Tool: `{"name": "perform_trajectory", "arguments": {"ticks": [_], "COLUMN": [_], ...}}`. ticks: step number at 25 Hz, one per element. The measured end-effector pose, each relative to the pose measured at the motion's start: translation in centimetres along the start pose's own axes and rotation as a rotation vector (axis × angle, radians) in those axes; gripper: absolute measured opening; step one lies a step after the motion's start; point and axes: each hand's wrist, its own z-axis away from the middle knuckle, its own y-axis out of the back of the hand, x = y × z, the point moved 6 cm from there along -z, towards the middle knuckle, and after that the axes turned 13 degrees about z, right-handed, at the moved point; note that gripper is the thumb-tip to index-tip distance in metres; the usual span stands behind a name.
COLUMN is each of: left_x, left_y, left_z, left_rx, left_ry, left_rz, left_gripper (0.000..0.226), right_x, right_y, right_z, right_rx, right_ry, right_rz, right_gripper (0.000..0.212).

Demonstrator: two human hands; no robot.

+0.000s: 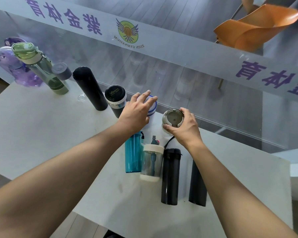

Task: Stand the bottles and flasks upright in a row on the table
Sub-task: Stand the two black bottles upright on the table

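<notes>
A row of upright bottles runs along the table's far edge: a purple bottle (22, 74), a green clear bottle (41, 69), a small grey-capped one (62, 71), a tall black flask (89, 88) and a black flask with a silver band (116, 100). My left hand (136, 110) rests over the top of a white bottle with blue rings (153, 109), fingers spread. My right hand (184, 127) grips an upright bottle with a grey lid (172, 117). A teal bottle (132, 155), a clear jar-like bottle (152, 162), a black bottle (170, 176) and a dark grey flask (197, 184) lie nearer me.
The white table (41, 134) ends at a glass partition (179, 79) with a frosted printed band just behind the row. An orange chair (255, 26) stands beyond the glass. The table's right corner (282, 162) is close to my right arm.
</notes>
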Motion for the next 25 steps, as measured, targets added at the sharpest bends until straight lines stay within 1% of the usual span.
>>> {"name": "perform_trajectory", "arguments": {"ticks": [2,3,4,6,9,15,17,21,25], "left_x": [0.6,1.1,1.3,4.0,4.6,7.9,8.7,10.5,12.2], "left_y": [0.5,0.9,1.3,2.4,2.2,-0.3,-1.9,-5.3,-8.7], "left_z": [1.3,2.1,2.8,6.0,8.4,13.3,14.5,16.9,17.7], "left_rx": [0.023,0.055,0.094,0.114,0.140,0.084,0.026,-0.092,-0.183], "left_ry": [-0.013,-0.023,-0.028,-0.107,-0.092,-0.195,-0.210,-0.220,-0.178], "left_rz": [-0.005,0.010,0.026,0.068,0.132,0.205,0.220,0.181,0.153], "left_gripper": [0.075,0.072,0.068,0.061,0.055,0.041,0.040,0.042,0.045], "right_x": [0.0,0.0,-0.2,0.4,1.0,4.4,5.9,8.8,12.2], "right_y": [0.8,1.3,1.4,3.8,4.3,4.1,3.4,1.9,1.1], "right_z": [0.9,1.5,1.5,5.1,7.5,16.6,19.0,22.6,23.5], "right_rx": [0.000,0.005,0.024,0.134,0.184,0.254,0.256,0.224,0.125], "right_ry": [-0.007,-0.003,0.016,0.014,0.009,-0.094,-0.156,-0.238,-0.296], "right_rz": [0.009,0.001,0.002,0.019,0.033,0.072,0.065,0.044,0.028], "right_gripper": [0.093,0.092,0.087,0.074,0.060,0.048,0.048,0.049,0.049]}}
